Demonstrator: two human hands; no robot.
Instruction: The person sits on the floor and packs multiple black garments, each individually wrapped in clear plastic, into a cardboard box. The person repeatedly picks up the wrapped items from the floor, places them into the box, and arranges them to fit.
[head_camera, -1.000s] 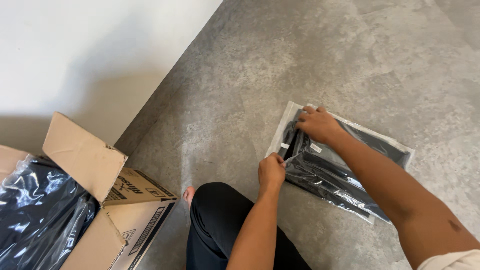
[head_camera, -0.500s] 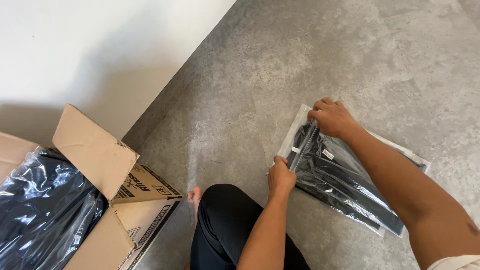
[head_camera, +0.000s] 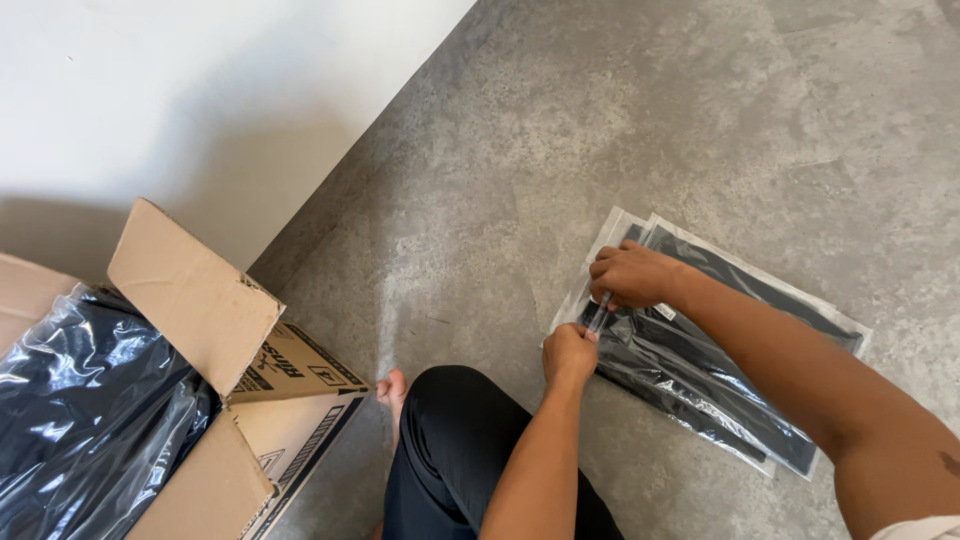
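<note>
Our left hand (head_camera: 568, 352) & right hand (head_camera: 632, 276) both pinch the clear bag (head_camera: 700, 350) w/ black cloth on the floor (head_camera: 620, 120). Hands sit closer now, so its flap looks nearly shut. Box (head_camera: 190, 330) waits nearby.

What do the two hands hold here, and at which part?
Both the left hand and right hand pinch the open end of a clear bag of dark cloth lying on the floor.

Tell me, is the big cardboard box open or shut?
Open. The cardboard box has its flap standing up, and shiny black plastic-wrapped bundles show inside.
</note>
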